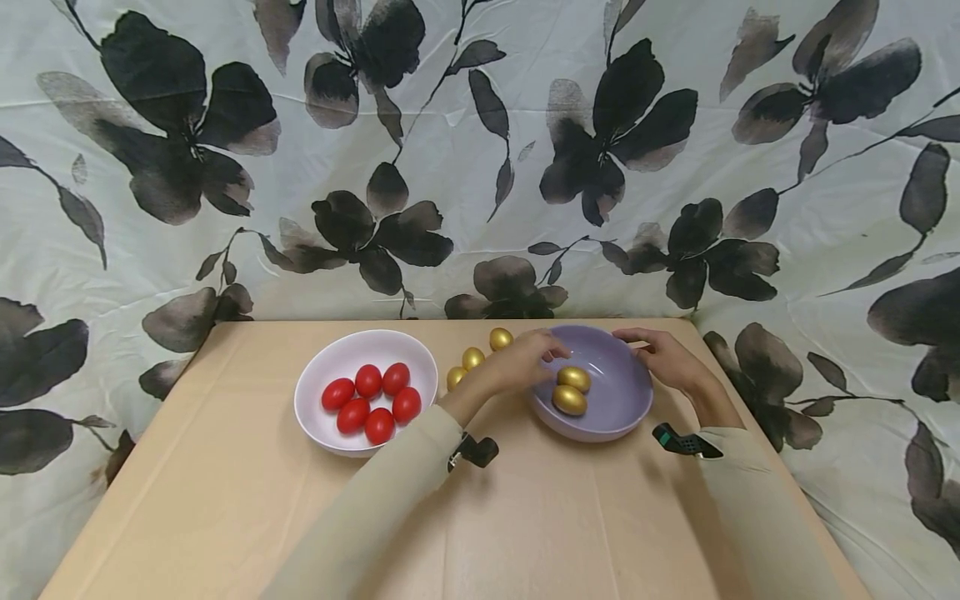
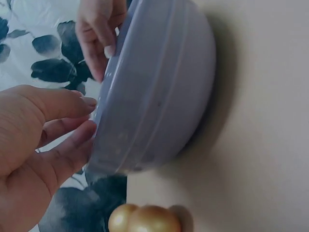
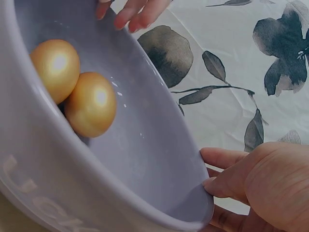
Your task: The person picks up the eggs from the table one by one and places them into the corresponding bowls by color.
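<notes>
A purple bowl (image 1: 618,392) stands at the right of the table, with two gold eggs (image 1: 572,390) lying inside it. My right hand (image 1: 663,358) grips the bowl's right rim; in the right wrist view the thumb is over the edge and fingers lie behind it. Over the left rim reaches my left hand (image 1: 521,362), its fingers loosely bent and no egg visible in them. Whether its fingertips touch the rim is hard to tell. Beside that wrist, more gold eggs (image 1: 472,358) rest on the table, partly hidden by the left hand and forearm.
A white bowl (image 1: 315,421) holding several red eggs (image 1: 368,381) sits left of the left forearm. The wooden table (image 1: 525,533) ends at a floral cloth (image 1: 480,167) hanging behind it.
</notes>
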`<state>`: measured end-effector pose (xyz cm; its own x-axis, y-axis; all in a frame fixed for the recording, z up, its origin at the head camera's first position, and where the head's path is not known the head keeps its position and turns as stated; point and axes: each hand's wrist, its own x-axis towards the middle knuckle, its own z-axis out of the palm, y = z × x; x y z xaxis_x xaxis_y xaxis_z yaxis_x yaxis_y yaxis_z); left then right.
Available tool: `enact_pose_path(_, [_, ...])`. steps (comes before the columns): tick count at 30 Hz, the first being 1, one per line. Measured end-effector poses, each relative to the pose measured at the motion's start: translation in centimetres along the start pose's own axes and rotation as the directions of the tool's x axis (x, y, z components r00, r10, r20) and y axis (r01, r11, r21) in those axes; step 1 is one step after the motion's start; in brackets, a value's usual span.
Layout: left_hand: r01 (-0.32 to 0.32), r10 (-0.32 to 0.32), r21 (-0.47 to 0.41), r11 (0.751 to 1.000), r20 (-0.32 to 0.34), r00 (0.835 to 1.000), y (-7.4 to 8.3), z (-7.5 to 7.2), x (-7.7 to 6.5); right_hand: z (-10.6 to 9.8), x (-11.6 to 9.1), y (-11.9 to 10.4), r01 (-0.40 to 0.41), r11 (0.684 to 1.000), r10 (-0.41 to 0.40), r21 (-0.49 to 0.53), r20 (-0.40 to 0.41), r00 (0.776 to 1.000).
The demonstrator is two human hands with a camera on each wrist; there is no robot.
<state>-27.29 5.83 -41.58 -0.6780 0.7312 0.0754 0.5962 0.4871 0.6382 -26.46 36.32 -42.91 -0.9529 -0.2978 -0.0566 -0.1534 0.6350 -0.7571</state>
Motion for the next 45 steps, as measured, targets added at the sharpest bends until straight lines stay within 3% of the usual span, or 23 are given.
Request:
enact_pose_path(4, [0.007,-0.011,-0.058,0.998,-0.064,0.998,-0.7,-0.8,-0.3,0.0,0.0,0.0,0.001,1.0,-0.001,-0.008,-0.006,1.0])
enact_pose_path(10, [0.04,-0.048,-0.052,0.998,-0.162,0.986,-1.7,-2.2,-0.4,0.0,0.0,0.0,0.004,1.0,-0.004,-0.017,-0.012,1.0])
enact_pose_path(15, [0.066,-0.068,-0.019,0.998,-0.197,0.978,-2.9,-2.9,-0.5,0.0,0.0,-0.1,0.005,1.0,-0.006,-0.026,-0.013,1.0])
enact_pose_path(22, [0.122,-0.115,0.021,0.992,-0.202,0.973,-4.8,-3.0,-0.5,0.0,0.1,0.0,-0.005,1.0,0.005,-0.009,-0.008,1.0])
enact_pose_path(28, [0.204,-0.193,0.033,0.978,-0.216,0.957,-5.9,-2.9,-0.5,-0.1,0.2,0.4,-0.015,1.0,0.015,-0.011,-0.009,1.0])
enact_pose_path(33, [0.255,-0.245,0.031,0.966,-0.188,0.951,-6.7,-2.6,-0.2,0.0,0.3,0.7,-0.018,1.0,0.018,-0.01,-0.011,1.0])
enact_pose_path(40, [0.263,-0.254,0.115,0.958,-0.085,0.963,-6.8,-2.3,0.1,0.1,-0.1,-0.3,-0.03,0.999,0.03,-0.013,-0.01,1.0])
enact_pose_path(42, [0.262,-0.252,0.131,0.956,-0.089,0.964,-6.7,-2.3,0.1,0.1,-0.6,-1.6,-0.02,1.0,0.02,-0.016,-0.004,1.0])
enact_pose_path(45, [0.281,-0.267,0.161,0.946,-0.103,0.958,-6.5,-2.2,0.2,0.0,-0.6,-1.8,-0.018,1.0,0.018,-0.006,-0.004,1.0])
